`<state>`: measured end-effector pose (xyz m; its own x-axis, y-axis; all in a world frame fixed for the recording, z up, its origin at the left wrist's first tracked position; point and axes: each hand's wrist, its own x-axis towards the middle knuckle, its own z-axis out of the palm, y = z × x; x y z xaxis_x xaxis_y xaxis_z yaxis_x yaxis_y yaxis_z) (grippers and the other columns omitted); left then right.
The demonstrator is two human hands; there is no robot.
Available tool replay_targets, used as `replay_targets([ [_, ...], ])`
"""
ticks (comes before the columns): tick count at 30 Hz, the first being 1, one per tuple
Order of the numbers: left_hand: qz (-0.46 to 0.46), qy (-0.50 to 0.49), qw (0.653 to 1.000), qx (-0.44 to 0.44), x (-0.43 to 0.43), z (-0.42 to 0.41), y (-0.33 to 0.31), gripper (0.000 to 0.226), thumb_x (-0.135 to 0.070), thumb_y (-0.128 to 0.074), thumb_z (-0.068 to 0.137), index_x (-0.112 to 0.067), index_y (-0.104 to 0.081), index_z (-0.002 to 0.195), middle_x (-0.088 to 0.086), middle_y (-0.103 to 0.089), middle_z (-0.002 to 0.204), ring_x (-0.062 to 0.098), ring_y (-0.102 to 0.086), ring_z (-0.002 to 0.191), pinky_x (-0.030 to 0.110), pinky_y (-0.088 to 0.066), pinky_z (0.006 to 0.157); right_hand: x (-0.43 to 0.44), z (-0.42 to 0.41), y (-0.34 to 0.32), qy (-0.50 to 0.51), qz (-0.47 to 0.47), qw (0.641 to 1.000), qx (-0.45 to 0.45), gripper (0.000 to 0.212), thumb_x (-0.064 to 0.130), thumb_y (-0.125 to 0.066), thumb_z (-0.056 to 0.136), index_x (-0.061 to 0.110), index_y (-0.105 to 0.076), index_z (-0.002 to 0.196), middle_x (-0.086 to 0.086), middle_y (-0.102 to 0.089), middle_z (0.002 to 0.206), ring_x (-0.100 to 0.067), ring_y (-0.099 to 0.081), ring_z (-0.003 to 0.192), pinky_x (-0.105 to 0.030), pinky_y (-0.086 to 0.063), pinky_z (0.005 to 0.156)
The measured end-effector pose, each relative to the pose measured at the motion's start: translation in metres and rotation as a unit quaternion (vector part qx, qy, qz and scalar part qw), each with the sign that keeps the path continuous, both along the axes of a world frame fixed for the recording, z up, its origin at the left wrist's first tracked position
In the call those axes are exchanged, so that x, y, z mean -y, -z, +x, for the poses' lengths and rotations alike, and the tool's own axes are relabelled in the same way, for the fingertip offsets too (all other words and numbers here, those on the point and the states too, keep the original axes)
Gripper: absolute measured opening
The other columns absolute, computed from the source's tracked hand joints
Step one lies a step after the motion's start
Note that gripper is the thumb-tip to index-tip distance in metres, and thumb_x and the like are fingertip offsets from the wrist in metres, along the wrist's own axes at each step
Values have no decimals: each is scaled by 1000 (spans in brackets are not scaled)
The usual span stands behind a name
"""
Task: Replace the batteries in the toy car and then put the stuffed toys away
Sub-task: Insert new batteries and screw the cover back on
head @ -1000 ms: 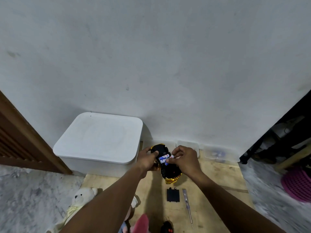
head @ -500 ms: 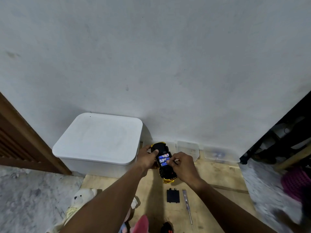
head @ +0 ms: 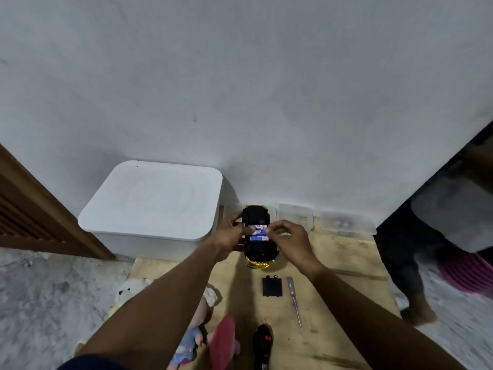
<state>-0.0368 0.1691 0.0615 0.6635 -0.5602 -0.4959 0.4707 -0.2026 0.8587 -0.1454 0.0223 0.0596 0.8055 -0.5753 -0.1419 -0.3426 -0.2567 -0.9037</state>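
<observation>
toy car point(head: 260, 249) upturned, gripped by left hand point(head: 230, 236); batteries point(head: 258, 232) pinched by right hand point(head: 290, 241); black cover point(head: 272, 287), screwdriver point(head: 294, 303) laid nearer; stuffed toys point(head: 128, 289) partly hidden by left arm.

Toy car point(head: 260, 251) with a matt black plastic underside and a glossy gold, chrome-like body. Batteries point(head: 258, 231) in shiny blue-and-white wrap. Smooth matt white plastic box point(head: 154, 198). Pale, scuffed plywood board point(head: 338, 289). Fuzzy cloth stuffed toy point(head: 130, 289). Matt black plastic cover point(head: 272, 287).
</observation>
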Motion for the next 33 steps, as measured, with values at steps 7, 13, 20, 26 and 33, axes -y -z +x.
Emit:
replay_targets([
  [7,20,-23,999,-29,-9,-3,19,62,4,-62,90,-25,-48,143,17,-70,111,32,-69,83,44,-58,72,17,-30,58,-110,-131,970,-173,31,15,-71,86,16,-68,117,-4,-70,116,-13,-63,97,-21,-49,73],
  [13,35,-21,999,-36,-14,-6,29,57,3,-56,93,-28,-48,140,16,-69,111,31,-68,86,44,-57,78,7,-44,92,-259,-296,862,-318,61,41,-82,74,27,-59,129,0,-62,124,-20,-57,114,-33,-45,84],
  [20,52,-26,997,-42,-18,-5,36,60,4,-56,91,-32,-50,138,13,-70,109,31,-69,87,40,-57,72,13,-38,101,-271,-281,871,-298,53,33,-85,70,25,-67,119,-1,-68,113,-22,-63,105,-31,-48,80],
  [26,59,-38,997,-42,-18,-7,35,63,3,-58,91,-31,-48,143,10,-71,103,25,-69,78,34,-55,61,30,-36,99,-246,-177,921,-244,20,20,-77,83,14,-75,102,12,-59,71,-16,-63,81,-24,-43,68],
  [33,45,-48,997,-44,-21,-13,27,51,-19,-57,100,-34,-44,147,10,-70,117,26,-70,89,35,-57,67,44,-39,80,-205,-93,962,-153,17,13,-66,94,7,-76,106,5,-72,87,-7,-63,79,-24,-48,75],
])
